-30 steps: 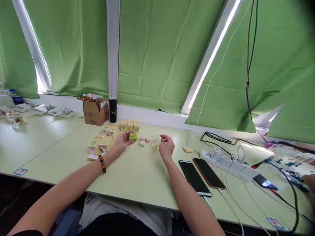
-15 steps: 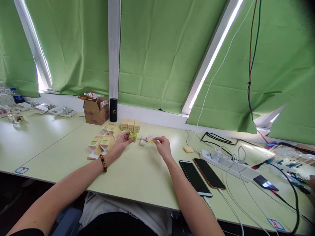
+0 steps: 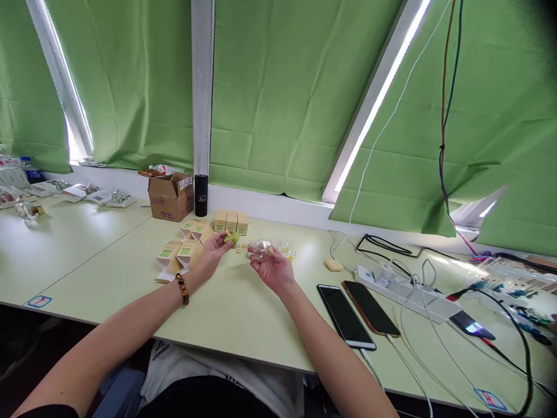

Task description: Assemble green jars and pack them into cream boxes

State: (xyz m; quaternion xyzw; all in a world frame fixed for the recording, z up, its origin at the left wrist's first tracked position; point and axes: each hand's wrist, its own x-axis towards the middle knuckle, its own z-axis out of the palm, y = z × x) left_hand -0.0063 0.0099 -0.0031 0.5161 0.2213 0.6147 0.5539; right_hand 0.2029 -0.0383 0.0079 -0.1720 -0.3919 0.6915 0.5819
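Green piece (image 3: 232,239): in my L hand (image 3: 212,253), pinched btwn thumb & fingertips, above table (image 3: 243,313). Clear piece (image 3: 262,248): in my R hand (image 3: 278,270), palm up, fingers part-curled. Rec.: I keep it level, grip light, away from yellow bits (image 3: 238,251). Adj. L hand: kraft boxes (image 3: 185,251). 2 phones (image 3: 346,316) further R.

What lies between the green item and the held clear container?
In the head view, small yellowish pieces lie on the table, between the green item and the clear container.

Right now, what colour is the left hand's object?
The small object in the left hand is green; head view.
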